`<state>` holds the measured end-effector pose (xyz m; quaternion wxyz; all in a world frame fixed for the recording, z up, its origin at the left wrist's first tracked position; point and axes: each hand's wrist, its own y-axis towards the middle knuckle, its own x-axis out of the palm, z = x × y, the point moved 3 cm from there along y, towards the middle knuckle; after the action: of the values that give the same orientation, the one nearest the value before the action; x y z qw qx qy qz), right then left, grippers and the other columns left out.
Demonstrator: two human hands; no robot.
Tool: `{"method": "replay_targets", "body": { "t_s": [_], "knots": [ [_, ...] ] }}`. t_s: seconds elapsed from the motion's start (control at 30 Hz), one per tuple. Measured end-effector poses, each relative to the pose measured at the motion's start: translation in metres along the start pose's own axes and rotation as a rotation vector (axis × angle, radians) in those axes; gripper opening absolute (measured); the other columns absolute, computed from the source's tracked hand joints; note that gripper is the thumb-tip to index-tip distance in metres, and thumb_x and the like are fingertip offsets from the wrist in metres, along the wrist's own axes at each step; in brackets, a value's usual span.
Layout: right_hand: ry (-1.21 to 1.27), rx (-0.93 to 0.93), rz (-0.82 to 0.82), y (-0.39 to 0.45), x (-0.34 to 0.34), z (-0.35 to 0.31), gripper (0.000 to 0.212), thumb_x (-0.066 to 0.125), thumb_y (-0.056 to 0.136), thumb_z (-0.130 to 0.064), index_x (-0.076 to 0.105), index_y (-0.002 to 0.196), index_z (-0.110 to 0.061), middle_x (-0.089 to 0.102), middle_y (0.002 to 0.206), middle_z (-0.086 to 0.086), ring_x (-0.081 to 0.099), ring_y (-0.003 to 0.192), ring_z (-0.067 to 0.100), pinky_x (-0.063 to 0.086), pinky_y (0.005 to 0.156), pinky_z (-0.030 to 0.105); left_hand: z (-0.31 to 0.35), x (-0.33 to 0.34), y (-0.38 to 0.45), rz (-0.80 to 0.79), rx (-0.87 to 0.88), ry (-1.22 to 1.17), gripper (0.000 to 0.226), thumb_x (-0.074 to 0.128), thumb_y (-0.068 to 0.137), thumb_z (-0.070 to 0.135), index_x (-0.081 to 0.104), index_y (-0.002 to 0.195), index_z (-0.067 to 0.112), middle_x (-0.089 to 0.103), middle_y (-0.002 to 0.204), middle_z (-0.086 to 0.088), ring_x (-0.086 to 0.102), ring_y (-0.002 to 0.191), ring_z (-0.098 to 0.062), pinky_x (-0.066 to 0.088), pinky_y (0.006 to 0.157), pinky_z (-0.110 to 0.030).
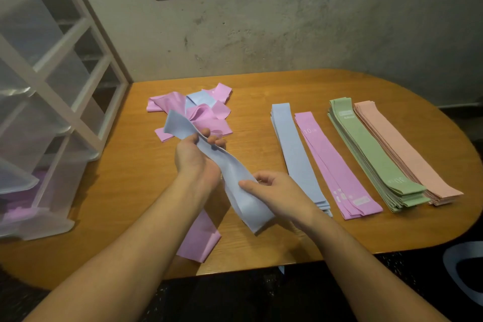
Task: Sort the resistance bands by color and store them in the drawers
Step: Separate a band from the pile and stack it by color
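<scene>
Both hands grip one blue band (230, 178) above the desk (261, 91): left hand (194, 155) at its middle, right hand (274, 191) pinching its near end. Sorted stacks (366, 154) lie at three o'clock, the drawers (39, 112) at nine.

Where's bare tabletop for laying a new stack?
Bare wood lies between the loose pile and the blue stack, along the wall behind the stacks, and between the drawer unit and the left hand. The right side is crowded with four close-set stacks.
</scene>
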<state>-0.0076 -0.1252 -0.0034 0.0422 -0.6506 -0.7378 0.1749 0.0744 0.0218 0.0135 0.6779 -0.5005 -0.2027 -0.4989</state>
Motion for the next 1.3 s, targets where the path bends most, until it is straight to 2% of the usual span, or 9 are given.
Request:
{"method": "replay_targets", "body": {
  "t_s": [0.07, 0.13, 0.3, 0.5, 0.67, 0.83, 1.03, 1.2, 1.3],
  "knots": [
    [-0.005, -0.007, 0.012, 0.0, -0.003, 0.002, 0.027, 0.071, 0.092, -0.035, 0.073, 0.088, -0.008, 0.07, 0.078, 0.001, 0.062, 0.07, 0.007, 0.048, 0.06, 0.019, 0.001, 0.002, 0.003, 0.032, 0.019, -0.005, 0.025, 0.042, 0.097, 0.013, 0.054, 0.076, 0.007, 0.05, 0.057, -0.003, 0.049, 0.046, -0.015, 0.045, 0.052, -0.025],
    [0.01, -0.011, 0.016, 0.0, -0.005, 0.003, 0.032, 0.07, 0.093, -0.036, 0.071, 0.087, -0.005, 0.066, 0.078, 0.005, 0.061, 0.071, 0.007, 0.049, 0.059, 0.02, 0.001, 0.004, 0.005, 0.053, 0.035, -0.008, 0.025, 0.042, 0.097, 0.011, 0.054, 0.075, 0.007, 0.051, 0.057, -0.003, 0.05, 0.044, -0.016, 0.045, 0.052, -0.026],
    [0.051, -0.054, 0.014, 0.0, -0.01, 0.001, 0.023, 0.07, 0.093, -0.031, 0.068, 0.092, -0.009, 0.069, 0.092, 0.013, 0.069, 0.083, 0.031, 0.059, 0.066, 0.038, 0.001, 0.005, 0.01, 0.073, 0.044, -0.024, 0.027, 0.039, 0.096, 0.01, 0.052, 0.072, 0.007, 0.051, 0.055, -0.004, 0.05, 0.042, -0.018, 0.044, 0.055, -0.025],
    [-0.108, -0.098, 0.005, -0.003, -0.017, 0.001, 0.006, 0.069, 0.093, -0.033, 0.068, 0.098, -0.029, 0.075, 0.089, 0.002, 0.072, 0.085, 0.016, 0.055, 0.072, 0.03, 0.008, 0.005, 0.017, 0.09, 0.041, -0.002, 0.026, 0.036, 0.094, 0.008, 0.053, 0.074, 0.008, 0.052, 0.056, -0.004, 0.051, 0.041, -0.019, 0.048, 0.052, -0.02],
    [-0.067, -0.119, 0.075, -0.003, -0.025, -0.003, 0.011, 0.067, 0.096, -0.027, 0.068, 0.089, -0.035, 0.069, 0.075, -0.018, 0.065, 0.069, -0.008, 0.046, 0.057, 0.009, 0.009, 0.002, 0.029, 0.062, 0.021, 0.13, 0.022, 0.041, 0.094, 0.011, 0.062, 0.089, 0.007, 0.061, 0.074, -0.008, 0.06, 0.062, -0.022, 0.051, 0.073, -0.031],
    [-0.173, -0.094, 0.099, -0.003, -0.032, 0.0, 0.017, 0.062, 0.097, -0.041, 0.069, 0.093, -0.026, 0.069, 0.081, -0.007, 0.065, 0.079, 0.006, 0.047, 0.061, 0.018, -0.001, 0.002, 0.039, 0.035, 0.014, 0.286, 0.035, 0.044, 0.099, 0.018, 0.056, 0.131, 0.01, 0.075, 0.096, -0.008, 0.074, 0.085, -0.022, 0.057, 0.072, -0.035],
    [-0.174, -0.094, 0.174, -0.002, -0.049, 0.01, 0.016, 0.069, 0.093, -0.033, 0.065, 0.088, -0.018, 0.068, 0.088, -0.002, 0.063, 0.08, 0.009, 0.046, 0.068, 0.025, -0.014, 0.025, 0.056, -0.018, 0.057, 0.417, 0.037, 0.041, 0.093, -0.001, 0.055, 0.126, 0.008, 0.069, 0.092, -0.014, 0.069, 0.079, -0.026, 0.057, 0.081, -0.041],
    [-0.2, -0.077, 0.176, 0.002, -0.066, 0.018, 0.014, 0.068, 0.093, -0.036, 0.057, 0.1, -0.03, 0.068, 0.104, -0.007, 0.067, 0.093, 0.01, 0.059, 0.08, 0.038, -0.034, 0.056, 0.072, -0.044, 0.068, 0.658, 0.049, 0.044, 0.087, -0.003, 0.054, 0.134, 0.006, 0.062, 0.095, -0.011, 0.062, 0.08, -0.027, 0.056, 0.084, -0.045],
    [-0.167, -0.054, 0.185, 0.003, -0.079, 0.019, 0.028, 0.065, 0.096, -0.035, 0.049, 0.119, -0.035, 0.065, 0.11, -0.005, 0.067, 0.092, 0.01, 0.061, 0.071, 0.029, -0.054, 0.078, 0.082, -0.1, 0.077, 0.775, 0.046, 0.04, 0.09, -0.005, 0.056, 0.132, 0.004, 0.064, 0.098, -0.012, 0.064, 0.077, -0.025, 0.058, 0.071, -0.037]
  ]
}}
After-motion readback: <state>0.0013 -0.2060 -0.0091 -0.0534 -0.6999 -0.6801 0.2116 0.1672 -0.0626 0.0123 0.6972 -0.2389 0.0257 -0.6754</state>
